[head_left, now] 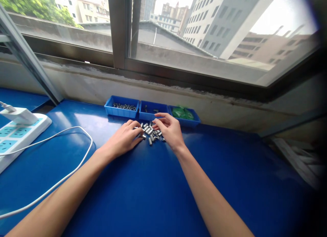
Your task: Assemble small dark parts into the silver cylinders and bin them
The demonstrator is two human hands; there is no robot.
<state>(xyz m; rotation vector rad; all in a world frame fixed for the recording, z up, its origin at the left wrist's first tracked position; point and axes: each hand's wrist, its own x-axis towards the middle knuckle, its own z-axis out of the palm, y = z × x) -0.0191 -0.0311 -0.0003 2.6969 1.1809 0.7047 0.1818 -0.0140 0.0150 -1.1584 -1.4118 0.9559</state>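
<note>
A loose pile of small silver-and-black metal pieces (150, 130) lies on the blue tabletop; their exact kind is too small to make out. My left hand (127, 136) rests at the pile's left edge, fingers bent and apart from the thumb, with a few pieces by the fingertips. Over the pile's right side is my right hand (170, 130), its fingers loosely curved and spread, nothing plainly held in them. Part of the pile is hidden behind both hands.
Behind the pile stand a blue bin of small metal parts (124, 107), a middle blue bin (143, 115) with a few pieces, and a blue bin with green plastic bags (182, 112). At left are a white power strip (42, 123) and a white cable (81, 162). A window rises behind.
</note>
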